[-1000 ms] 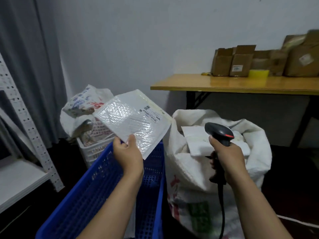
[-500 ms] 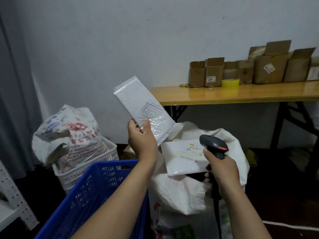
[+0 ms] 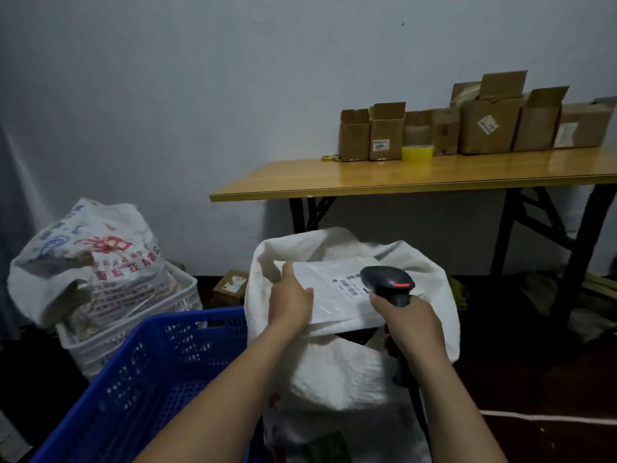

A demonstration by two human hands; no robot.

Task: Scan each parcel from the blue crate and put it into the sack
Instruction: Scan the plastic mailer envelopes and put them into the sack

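A white woven sack (image 3: 334, 379) stands open in front of me. A flat white parcel (image 3: 337, 299) with a barcode label lies across its mouth. My left hand (image 3: 289, 300) holds the parcel's left edge, back of the hand up and fingers partly hidden. My right hand (image 3: 409, 320) grips a black handheld scanner (image 3: 387, 281) with a red light on its head, just right of the label. The blue crate (image 3: 150, 379) sits low on the left; my left arm crosses over it and its contents are not visible.
A white basket (image 3: 133, 324) holding a printed bag (image 3: 90, 262) stands left of the crate. Behind the sack is a wooden folding table (image 3: 417, 177) with several cardboard boxes (image 3: 487, 125) and a yellow tape roll (image 3: 417, 152). A small carton (image 3: 230, 285) lies on the floor.
My left hand has come down from chest height to the sack's mouth with the parcel. The scanner hand has stayed beside the sack. The view has shifted left and down.
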